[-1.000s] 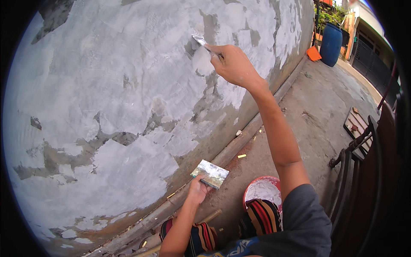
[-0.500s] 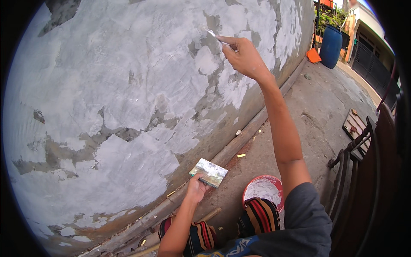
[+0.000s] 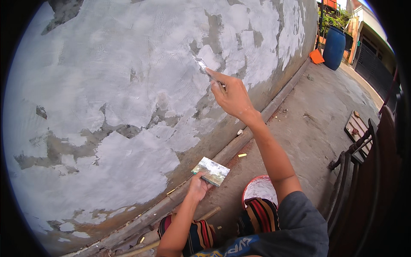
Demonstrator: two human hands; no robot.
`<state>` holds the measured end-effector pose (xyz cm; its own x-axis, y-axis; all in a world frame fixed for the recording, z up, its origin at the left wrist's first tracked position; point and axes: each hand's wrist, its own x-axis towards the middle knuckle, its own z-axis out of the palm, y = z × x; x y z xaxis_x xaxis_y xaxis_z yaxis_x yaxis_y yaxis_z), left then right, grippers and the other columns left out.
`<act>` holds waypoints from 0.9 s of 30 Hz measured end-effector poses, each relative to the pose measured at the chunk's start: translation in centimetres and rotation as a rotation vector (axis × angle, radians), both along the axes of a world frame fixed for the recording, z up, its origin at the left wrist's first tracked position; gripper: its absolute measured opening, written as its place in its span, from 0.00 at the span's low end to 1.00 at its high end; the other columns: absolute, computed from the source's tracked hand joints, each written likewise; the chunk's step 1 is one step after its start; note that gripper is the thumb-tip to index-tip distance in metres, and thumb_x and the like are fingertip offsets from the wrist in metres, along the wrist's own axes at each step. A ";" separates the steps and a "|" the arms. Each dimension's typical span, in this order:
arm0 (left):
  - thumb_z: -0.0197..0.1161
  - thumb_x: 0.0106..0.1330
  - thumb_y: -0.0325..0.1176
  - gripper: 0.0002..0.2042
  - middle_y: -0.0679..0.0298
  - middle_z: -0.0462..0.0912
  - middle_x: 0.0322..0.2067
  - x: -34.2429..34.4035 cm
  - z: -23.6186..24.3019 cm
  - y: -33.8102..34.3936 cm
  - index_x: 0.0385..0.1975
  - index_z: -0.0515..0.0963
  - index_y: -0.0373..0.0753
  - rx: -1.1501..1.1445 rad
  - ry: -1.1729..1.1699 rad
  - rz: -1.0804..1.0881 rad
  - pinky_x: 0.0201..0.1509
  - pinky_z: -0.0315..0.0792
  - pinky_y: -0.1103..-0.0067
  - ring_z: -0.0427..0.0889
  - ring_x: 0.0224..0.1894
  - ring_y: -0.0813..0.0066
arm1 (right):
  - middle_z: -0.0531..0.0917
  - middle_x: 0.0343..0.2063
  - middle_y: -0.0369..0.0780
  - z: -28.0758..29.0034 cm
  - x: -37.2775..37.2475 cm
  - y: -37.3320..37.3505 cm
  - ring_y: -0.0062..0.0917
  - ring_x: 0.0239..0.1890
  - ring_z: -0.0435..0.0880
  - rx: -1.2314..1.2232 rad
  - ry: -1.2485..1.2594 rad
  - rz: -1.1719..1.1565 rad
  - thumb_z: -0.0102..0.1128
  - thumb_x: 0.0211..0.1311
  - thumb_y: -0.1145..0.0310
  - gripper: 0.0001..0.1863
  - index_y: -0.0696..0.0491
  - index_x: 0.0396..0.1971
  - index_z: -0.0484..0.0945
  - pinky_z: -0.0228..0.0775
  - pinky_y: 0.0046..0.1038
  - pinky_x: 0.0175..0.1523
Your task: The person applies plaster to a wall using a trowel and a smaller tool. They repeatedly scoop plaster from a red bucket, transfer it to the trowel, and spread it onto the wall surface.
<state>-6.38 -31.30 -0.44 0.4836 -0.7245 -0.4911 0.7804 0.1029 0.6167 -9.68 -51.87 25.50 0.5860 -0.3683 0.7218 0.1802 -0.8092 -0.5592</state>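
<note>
My right hand [image 3: 233, 95] is closed round the handle of a putty knife [image 3: 200, 63], its thin blade against the wall [image 3: 124, 81]. White filler covers much of that wall in uneven patches, with bare grey cement showing between them. Lower down, my left hand [image 3: 198, 187] grips a flat rectangular board [image 3: 211, 171] by its near edge. White filler lies smeared over the board's upper face. Beside my knee stands a red bucket [image 3: 245, 191] holding white filler, partly hidden by my right arm and striped trousers.
A pipe-like ledge [image 3: 233, 150] runs along the wall's foot. On the ground lie a yellow scrap [image 3: 242, 155] and a wooden stick [image 3: 210, 213]. A dark wooden bench [image 3: 342, 180] stands at right, a slatted board [image 3: 358, 132] near it. Farther off are a blue barrel [image 3: 334, 48] and an orange dustpan [image 3: 317, 56].
My right hand has come down and slightly left along the wall with the putty knife. My left hand and the board have shifted only slightly.
</note>
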 end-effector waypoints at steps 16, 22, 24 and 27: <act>0.56 0.64 0.27 0.14 0.59 0.80 0.45 0.9 -1.3 0.3 0.50 0.71 0.34 0.030 -0.097 0.047 0.51 0.77 0.70 0.82 0.46 0.67 | 0.74 0.23 0.33 -7.1 -2.6 1.4 0.13 0.17 0.66 0.395 0.024 0.287 0.51 0.69 0.71 0.22 0.50 0.62 0.69 0.59 0.18 0.21; 0.59 0.63 0.29 0.14 0.61 0.80 0.43 0.2 -0.5 -0.2 0.48 0.72 0.35 0.018 -0.036 0.014 0.48 0.77 0.73 0.82 0.44 0.69 | 0.73 0.33 0.40 -2.8 5.2 1.3 0.26 0.18 0.71 -0.319 -0.441 -0.042 0.55 0.58 0.79 0.30 0.46 0.62 0.69 0.67 0.27 0.24; 0.57 0.64 0.29 0.14 0.60 0.80 0.45 -0.1 0.1 0.0 0.49 0.71 0.34 0.023 -0.036 0.003 0.51 0.76 0.71 0.82 0.45 0.67 | 0.72 0.36 0.42 -2.8 6.9 1.2 0.29 0.19 0.72 -0.344 -0.452 -0.042 0.55 0.56 0.81 0.32 0.46 0.63 0.68 0.70 0.30 0.25; 0.55 0.65 0.29 0.15 0.59 0.80 0.45 0.0 -0.1 0.4 0.50 0.71 0.34 0.030 -0.033 0.027 0.52 0.76 0.71 0.81 0.46 0.67 | 0.71 0.36 0.43 -3.4 9.1 1.7 0.32 0.20 0.74 -0.363 -0.410 -0.045 0.55 0.55 0.81 0.34 0.47 0.65 0.65 0.71 0.32 0.25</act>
<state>-6.34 -30.91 -0.57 0.5189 -0.6960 -0.4963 0.7570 0.1044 0.6450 -0.62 -50.20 22.10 0.2199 -0.0716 0.9729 0.2855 -0.9489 -0.1344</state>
